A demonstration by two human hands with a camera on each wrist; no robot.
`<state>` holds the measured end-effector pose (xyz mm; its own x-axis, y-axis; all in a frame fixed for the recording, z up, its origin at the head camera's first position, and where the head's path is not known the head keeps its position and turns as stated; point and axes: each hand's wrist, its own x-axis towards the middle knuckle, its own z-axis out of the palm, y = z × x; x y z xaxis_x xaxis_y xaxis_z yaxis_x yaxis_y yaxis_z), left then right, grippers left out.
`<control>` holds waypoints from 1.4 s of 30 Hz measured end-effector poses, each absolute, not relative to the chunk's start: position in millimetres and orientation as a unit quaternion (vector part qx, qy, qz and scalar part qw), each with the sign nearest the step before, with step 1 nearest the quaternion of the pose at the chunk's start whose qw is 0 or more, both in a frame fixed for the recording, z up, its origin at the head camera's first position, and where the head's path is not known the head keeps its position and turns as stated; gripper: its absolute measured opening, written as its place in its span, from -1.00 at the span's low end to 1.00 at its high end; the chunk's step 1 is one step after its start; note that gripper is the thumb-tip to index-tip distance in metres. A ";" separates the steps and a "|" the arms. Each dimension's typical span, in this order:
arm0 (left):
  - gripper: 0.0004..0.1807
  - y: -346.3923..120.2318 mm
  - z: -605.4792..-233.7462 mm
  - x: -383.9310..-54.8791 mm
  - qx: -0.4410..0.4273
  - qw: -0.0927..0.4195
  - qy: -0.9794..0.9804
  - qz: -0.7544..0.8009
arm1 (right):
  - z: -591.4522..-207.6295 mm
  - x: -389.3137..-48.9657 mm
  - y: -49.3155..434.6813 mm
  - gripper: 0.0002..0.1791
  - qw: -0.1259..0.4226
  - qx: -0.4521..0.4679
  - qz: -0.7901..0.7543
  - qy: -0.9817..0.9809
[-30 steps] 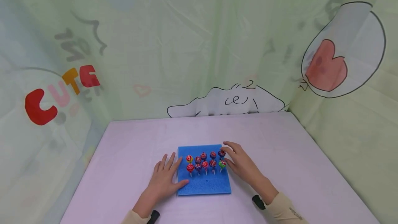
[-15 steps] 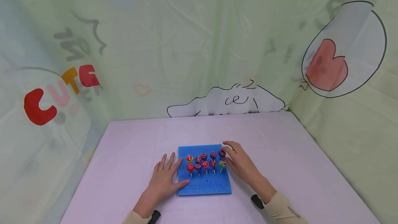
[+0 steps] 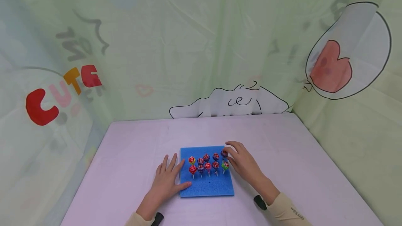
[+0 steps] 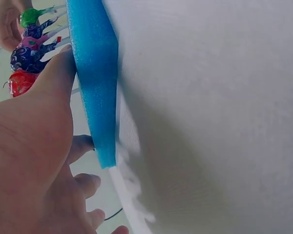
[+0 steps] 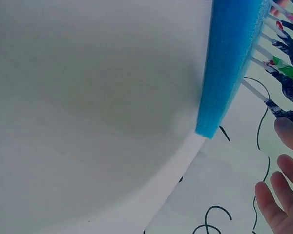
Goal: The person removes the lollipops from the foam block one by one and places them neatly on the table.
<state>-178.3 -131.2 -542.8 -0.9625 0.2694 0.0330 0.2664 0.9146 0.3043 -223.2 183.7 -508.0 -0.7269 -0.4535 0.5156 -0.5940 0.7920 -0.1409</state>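
A blue foam board (image 3: 207, 187) lies on the table, with two rows of wrapped lollipops (image 3: 208, 166) standing in it on white sticks. My left hand (image 3: 164, 180) rests spread at the board's left side, thumb on its edge and fingers straight. At the back right corner my right hand (image 3: 245, 161) pinches a dark blue lollipop (image 3: 224, 153) by its head. In the right wrist view the thumb (image 5: 289, 134) touches that lollipop's wrapper, and its stick reaches down to the foam. A green lollipop (image 3: 225, 165) stands just in front of it.
The board sits on a pale table (image 3: 141, 142) near its front middle. A printed curtain (image 3: 188, 51) hangs behind the table and along both sides. A small dark hole (image 3: 209, 182) shows in the front part of the foam.
My right hand and the dark blue lollipop it pinches have risen very slightly. The left hand and the board stay where they were.
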 end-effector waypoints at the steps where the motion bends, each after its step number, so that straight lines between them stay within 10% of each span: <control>1: 0.02 -131.1 -542.8 -178.3 0.136 0.007 0.978 0.157 | -506.8 -223.6 183.6 -0.58 0.233 0.286 0.150 -0.917; 22: 0.00 -125.0 -531.8 -176.0 0.133 0.015 0.976 0.172 | -478.9 -236.6 192.8 -0.58 0.243 0.298 0.135 -0.913; 42: 0.01 -122.7 -530.8 -176.9 0.130 0.021 0.977 0.166 | -466.4 -242.7 222.5 -0.72 0.033 0.264 0.147 -0.953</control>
